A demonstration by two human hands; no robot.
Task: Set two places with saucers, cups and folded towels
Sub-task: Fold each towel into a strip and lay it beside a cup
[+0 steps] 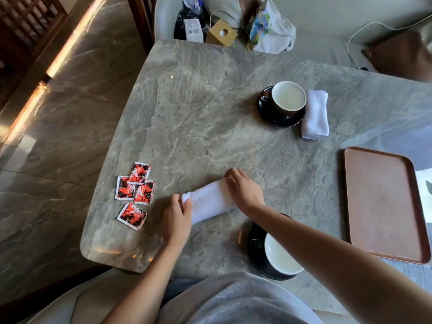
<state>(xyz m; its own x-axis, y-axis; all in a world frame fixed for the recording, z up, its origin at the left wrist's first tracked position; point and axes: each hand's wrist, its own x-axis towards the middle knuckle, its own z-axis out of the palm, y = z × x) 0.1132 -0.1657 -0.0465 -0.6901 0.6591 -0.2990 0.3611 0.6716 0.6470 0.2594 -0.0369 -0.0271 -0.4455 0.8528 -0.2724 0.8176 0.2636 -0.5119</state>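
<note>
A folded white towel [210, 202] lies on the grey stone table [198, 113] near the front. My left hand [176, 218] pinches its left end with the thumb over the edge. My right hand [245, 190] holds its right end, fingers curled over the far side. Just right of the towel, under my right forearm, a cup with a white inside [280, 258] stands on a black saucer [256, 249]. At the far side a second cup [288, 97] sits on its black saucer [275, 115], with another folded white towel [315, 114] beside it on the right.
Several red and black sachets [135, 192] lie at the table's left edge. A brown tray [383, 204] sits at the right. Behind the table a sofa holds bags [268, 29], a small cardboard box [222, 32] and a brown cushion [397, 54].
</note>
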